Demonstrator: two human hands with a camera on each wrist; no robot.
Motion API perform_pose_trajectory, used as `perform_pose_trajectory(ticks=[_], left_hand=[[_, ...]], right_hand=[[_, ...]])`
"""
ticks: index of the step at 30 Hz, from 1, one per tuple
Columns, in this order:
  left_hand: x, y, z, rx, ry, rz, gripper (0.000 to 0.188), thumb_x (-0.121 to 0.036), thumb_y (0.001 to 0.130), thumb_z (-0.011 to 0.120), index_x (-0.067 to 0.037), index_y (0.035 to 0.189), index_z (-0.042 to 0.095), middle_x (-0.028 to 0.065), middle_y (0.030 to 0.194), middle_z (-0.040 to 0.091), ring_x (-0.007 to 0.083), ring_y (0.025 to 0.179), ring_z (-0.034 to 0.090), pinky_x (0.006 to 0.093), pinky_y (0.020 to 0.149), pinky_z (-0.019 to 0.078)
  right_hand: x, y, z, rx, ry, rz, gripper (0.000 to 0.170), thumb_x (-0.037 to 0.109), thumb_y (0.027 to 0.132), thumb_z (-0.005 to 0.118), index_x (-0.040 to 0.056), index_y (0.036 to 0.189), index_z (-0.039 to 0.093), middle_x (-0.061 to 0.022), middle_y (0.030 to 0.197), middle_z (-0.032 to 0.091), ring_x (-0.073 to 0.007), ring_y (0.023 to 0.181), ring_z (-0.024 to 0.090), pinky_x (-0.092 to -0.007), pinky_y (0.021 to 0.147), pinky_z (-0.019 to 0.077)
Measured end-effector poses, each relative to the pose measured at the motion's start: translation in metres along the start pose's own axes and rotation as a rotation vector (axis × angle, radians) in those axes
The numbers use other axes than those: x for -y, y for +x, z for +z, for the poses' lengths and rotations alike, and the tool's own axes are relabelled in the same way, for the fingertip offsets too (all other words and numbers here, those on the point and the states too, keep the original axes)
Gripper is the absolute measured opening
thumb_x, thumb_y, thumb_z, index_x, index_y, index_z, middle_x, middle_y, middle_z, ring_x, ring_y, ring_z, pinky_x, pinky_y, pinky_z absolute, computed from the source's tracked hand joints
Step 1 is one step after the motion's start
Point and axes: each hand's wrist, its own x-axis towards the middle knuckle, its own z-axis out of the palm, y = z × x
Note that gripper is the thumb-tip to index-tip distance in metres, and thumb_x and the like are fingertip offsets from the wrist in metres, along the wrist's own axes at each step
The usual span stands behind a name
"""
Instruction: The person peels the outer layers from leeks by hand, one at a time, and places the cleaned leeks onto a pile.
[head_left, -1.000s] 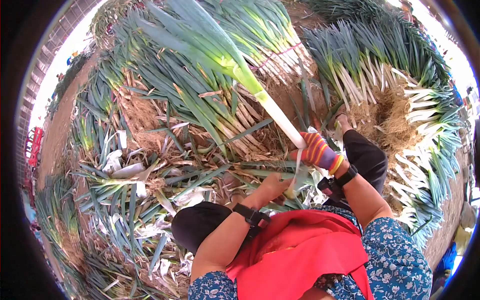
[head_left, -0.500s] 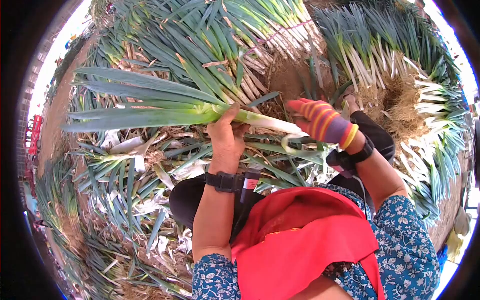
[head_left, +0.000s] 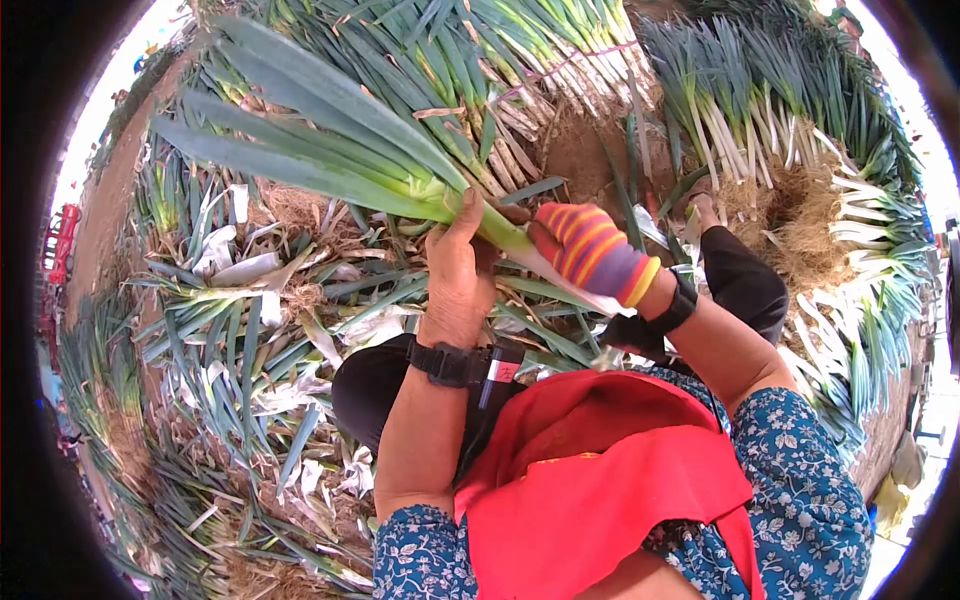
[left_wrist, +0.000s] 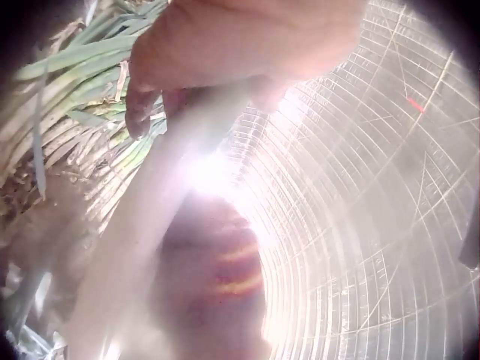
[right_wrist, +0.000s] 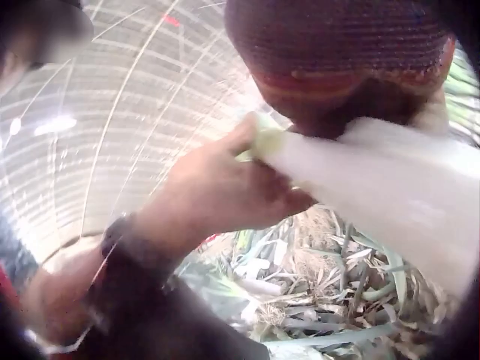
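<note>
A large green onion slants across the front of the body, with its leaves up to the left and its white stalk down to the right. My bare left hand grips it where leaves and stalk meet, thumb over the top. In a striped knit glove, my right hand curls its fingers at the stalk just right of the left hand. The right wrist view shows the pale stalk close up, below the glove. In the left wrist view glare washes out the stalk.
Tied bundles of green onions lie ahead. More onions curve round the right side with roots inward. Peeled leaves and scraps litter the ground at left. A red apron covers the lap between dark-trousered knees.
The onion swung from upright to nearly level, then tilted up slightly. My left hand took hold near the leaf base; my gloved hand moved left along the stalk from its lower end.
</note>
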Motion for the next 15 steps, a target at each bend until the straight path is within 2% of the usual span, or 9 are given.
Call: perform_pose_trajectory(ticks=[2,4,6,8,9,10,12,14,15], left_hand=[[0.000,-0.002,0.002,0.140,0.054,0.068,0.028,-0.027,0.089,0.056,-0.002,0.098,0.053,0.0135,0.082,0.063,0.0248,0.075,0.063,0.0381,0.070,0.0515],[0.001,-0.006,0.009,0.134,0.042,0.088,0.030,-0.030,0.090,0.054,-0.001,0.097,0.053,0.0135,0.082,0.063,0.0244,0.075,0.062,0.0383,0.071,0.0511],[0.004,-0.008,0.011,0.124,0.027,0.103,0.033,-0.033,0.091,0.052,-0.001,0.096,0.052,0.0135,0.083,0.062,0.0239,0.075,0.062,0.0386,0.072,0.0506],[0.003,-0.006,0.011,0.236,-0.094,0.125,0.037,-0.038,0.092,0.050,0.000,0.094,0.052,0.0120,0.080,0.060,0.0233,0.076,0.061,0.0377,0.070,0.0499],[0.000,-0.008,0.012,0.155,-0.090,0.130,0.044,-0.046,0.089,0.051,-0.002,0.092,0.051,0.0091,0.074,0.056,0.0226,0.071,0.059,0.0388,0.070,0.0471],[-0.004,-0.007,0.009,0.155,-0.090,0.124,0.044,-0.046,0.089,0.051,-0.002,0.092,0.051,0.0091,0.074,0.056,0.0226,0.071,0.059,0.0388,0.070,0.0471],[-0.016,-0.002,-0.003,0.179,-0.158,0.156,0.050,-0.055,0.085,0.051,-0.004,0.088,0.051,0.0087,0.074,0.055,0.0227,0.069,0.055,0.0418,0.080,0.0425],[-0.024,-0.002,-0.006,0.135,-0.143,0.204,0.052,-0.057,0.083,0.052,-0.005,0.087,0.050,0.0082,0.072,0.054,0.0212,0.066,0.052,0.0410,0.080,0.0412],[-0.026,-0.001,-0.007,0.103,-0.132,0.258,0.053,-0.059,0.082,0.053,-0.006,0.087,0.050,0.0078,0.071,0.053,0.0197,0.064,0.050,0.0403,0.080,0.0400]], right_hand=[[-0.020,-0.001,0.009,-0.002,0.088,0.063,0.016,0.016,0.079,0.060,0.0006,0.084,0.062,-0.0214,0.070,0.058,-0.0386,0.067,0.057,-0.0413,0.060,0.0465],[-0.028,-0.003,0.007,0.074,0.073,0.219,0.019,0.019,0.078,0.062,-0.0001,0.077,0.060,-0.0229,0.070,0.057,-0.0396,0.069,0.057,-0.0428,0.061,0.0464],[-0.041,-0.007,0.007,0.168,0.018,0.228,0.023,0.024,0.076,0.061,0.0009,0.075,0.060,-0.0220,0.071,0.058,-0.0386,0.071,0.058,-0.0428,0.061,0.0462],[-0.056,-0.015,0.006,0.400,-0.210,0.169,0.024,0.026,0.076,0.057,0.0032,0.075,0.063,-0.0185,0.072,0.061,-0.0361,0.074,0.060,-0.0421,0.064,0.0475],[-0.074,-0.025,0.014,0.444,-0.306,0.161,0.026,0.029,0.074,0.058,0.0042,0.070,0.065,-0.0169,0.071,0.061,-0.0346,0.070,0.061,-0.0419,0.061,0.0483],[-0.086,-0.034,0.014,0.446,-0.304,0.166,0.026,0.029,0.074,0.058,0.0042,0.070,0.065,-0.0169,0.071,0.061,-0.0346,0.070,0.061,-0.0419,0.061,0.0483],[-0.106,-0.052,0.011,0.694,-0.472,0.123,0.029,0.031,0.070,0.060,0.0036,0.076,0.062,-0.0177,0.070,0.060,-0.0353,0.068,0.060,-0.0431,0.059,0.0462],[-0.120,-0.075,0.009,0.640,-0.401,0.255,0.027,0.032,0.070,0.060,0.0054,0.075,0.064,-0.0156,0.069,0.061,-0.0337,0.068,0.061,-0.0430,0.057,0.0465],[-0.121,-0.080,0.004,0.741,-0.454,0.328,0.025,0.031,0.070,0.061,0.0070,0.076,0.065,-0.0150,0.069,0.062,-0.0334,0.069,0.062,-0.0422,0.057,0.0470]])
